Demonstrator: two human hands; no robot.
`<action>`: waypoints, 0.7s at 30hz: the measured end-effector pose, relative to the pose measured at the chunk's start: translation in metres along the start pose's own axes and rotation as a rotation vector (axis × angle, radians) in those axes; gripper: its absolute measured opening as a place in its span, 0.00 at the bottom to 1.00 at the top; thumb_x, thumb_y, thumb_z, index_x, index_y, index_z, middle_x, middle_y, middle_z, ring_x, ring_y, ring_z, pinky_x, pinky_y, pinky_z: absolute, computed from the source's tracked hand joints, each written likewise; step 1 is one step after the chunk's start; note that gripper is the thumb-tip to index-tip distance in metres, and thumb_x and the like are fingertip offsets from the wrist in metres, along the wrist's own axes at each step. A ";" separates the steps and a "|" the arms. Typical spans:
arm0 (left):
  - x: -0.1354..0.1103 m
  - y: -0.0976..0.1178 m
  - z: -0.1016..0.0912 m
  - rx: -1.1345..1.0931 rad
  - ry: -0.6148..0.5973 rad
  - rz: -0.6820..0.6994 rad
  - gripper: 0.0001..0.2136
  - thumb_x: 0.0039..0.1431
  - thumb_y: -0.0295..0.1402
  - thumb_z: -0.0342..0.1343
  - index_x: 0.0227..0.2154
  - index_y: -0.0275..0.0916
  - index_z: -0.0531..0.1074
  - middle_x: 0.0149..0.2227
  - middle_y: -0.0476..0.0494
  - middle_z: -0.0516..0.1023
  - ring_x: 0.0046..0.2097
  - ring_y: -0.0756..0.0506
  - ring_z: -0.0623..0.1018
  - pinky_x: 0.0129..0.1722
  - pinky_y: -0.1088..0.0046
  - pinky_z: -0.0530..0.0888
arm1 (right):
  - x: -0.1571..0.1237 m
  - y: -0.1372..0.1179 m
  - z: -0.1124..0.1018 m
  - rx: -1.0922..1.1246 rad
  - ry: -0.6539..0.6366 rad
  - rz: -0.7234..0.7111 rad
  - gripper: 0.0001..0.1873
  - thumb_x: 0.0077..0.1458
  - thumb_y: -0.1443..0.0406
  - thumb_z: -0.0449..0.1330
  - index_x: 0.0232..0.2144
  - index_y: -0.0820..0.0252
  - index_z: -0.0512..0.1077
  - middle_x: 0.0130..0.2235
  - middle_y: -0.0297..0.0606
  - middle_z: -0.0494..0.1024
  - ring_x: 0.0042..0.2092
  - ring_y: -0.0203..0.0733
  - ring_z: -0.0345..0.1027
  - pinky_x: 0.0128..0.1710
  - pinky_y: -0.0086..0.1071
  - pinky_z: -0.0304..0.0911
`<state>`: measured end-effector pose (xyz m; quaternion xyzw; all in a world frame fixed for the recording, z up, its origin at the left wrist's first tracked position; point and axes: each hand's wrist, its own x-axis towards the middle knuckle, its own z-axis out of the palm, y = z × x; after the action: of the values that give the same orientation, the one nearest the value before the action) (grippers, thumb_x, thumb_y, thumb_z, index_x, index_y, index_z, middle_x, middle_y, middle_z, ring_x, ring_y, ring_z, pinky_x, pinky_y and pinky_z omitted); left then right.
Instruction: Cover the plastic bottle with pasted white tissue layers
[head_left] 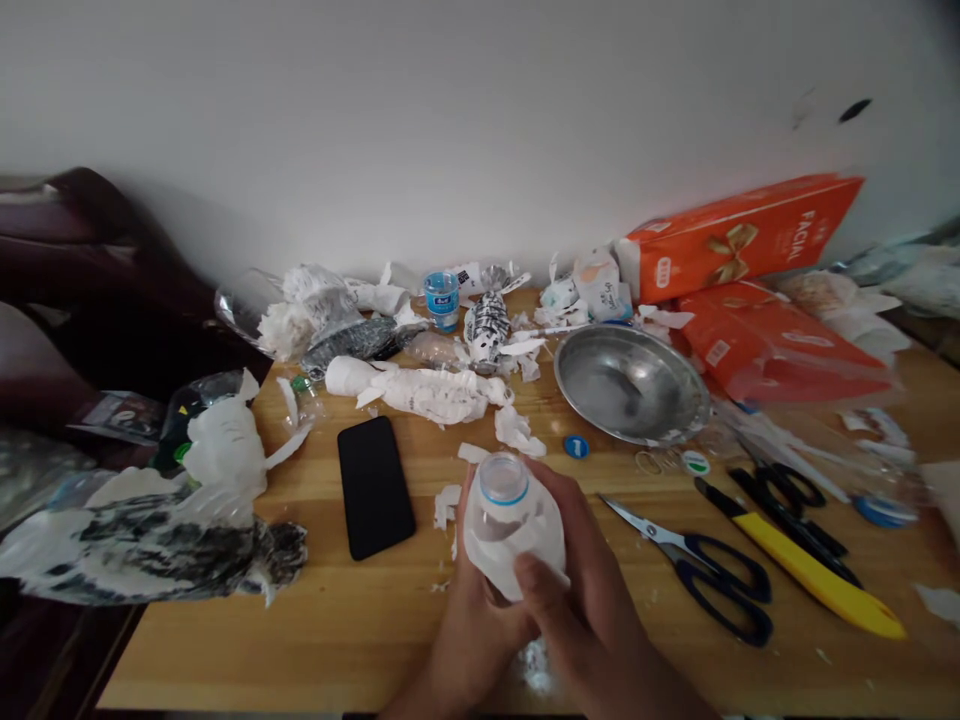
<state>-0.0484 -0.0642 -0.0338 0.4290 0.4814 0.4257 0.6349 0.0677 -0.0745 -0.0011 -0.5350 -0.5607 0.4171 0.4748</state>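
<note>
Both my hands hold a small clear plastic bottle [507, 520] wrapped in white tissue paper, its open neck pointing up and away from me. My left hand [469, 625] cups it from below and the left. My right hand [581, 570] wraps over the right side, thumb pressed on the paper. The bottle is held just above the wooden table [337, 630], near its front edge. A blue bottle cap [576, 447] lies on the table just beyond.
A black phone [373, 486] lies left of my hands. A steel bowl [630, 385], scissors [697, 565] and a yellow utility knife [806, 570] lie to the right. Orange facial tissue packs [742, 235], paper-wrapped bottles [420, 390] and torn paper lie behind. Crumpled plastic [150, 540] covers the left edge.
</note>
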 end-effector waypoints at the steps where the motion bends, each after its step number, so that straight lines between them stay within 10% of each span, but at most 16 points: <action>1: -0.001 -0.002 -0.001 0.018 -0.029 0.004 0.45 0.45 0.48 0.71 0.65 0.40 0.60 0.55 0.31 0.76 0.57 0.30 0.74 0.61 0.51 0.69 | 0.001 0.000 -0.002 -0.001 0.015 -0.008 0.26 0.67 0.54 0.54 0.65 0.44 0.56 0.64 0.39 0.64 0.62 0.48 0.63 0.61 0.39 0.62; 11: -0.003 -0.005 0.014 -0.116 -0.243 -0.093 0.34 0.46 0.42 0.71 0.57 0.40 0.70 0.48 0.38 0.82 0.50 0.33 0.79 0.54 0.56 0.75 | -0.002 -0.006 -0.013 -0.039 0.052 0.024 0.17 0.68 0.53 0.51 0.54 0.49 0.69 0.49 0.36 0.78 0.45 0.42 0.74 0.43 0.29 0.70; 21: -0.006 -0.007 0.036 -0.057 -0.198 -0.048 0.36 0.53 0.37 0.67 0.64 0.42 0.62 0.60 0.31 0.73 0.59 0.29 0.74 0.60 0.49 0.69 | 0.005 0.001 -0.033 0.046 0.272 0.112 0.33 0.64 0.40 0.46 0.50 0.56 0.76 0.43 0.44 0.82 0.42 0.52 0.79 0.36 0.37 0.77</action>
<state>-0.0134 -0.0768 -0.0333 0.4388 0.4142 0.3794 0.7014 0.1003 -0.0703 0.0053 -0.6060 -0.4510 0.3793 0.5344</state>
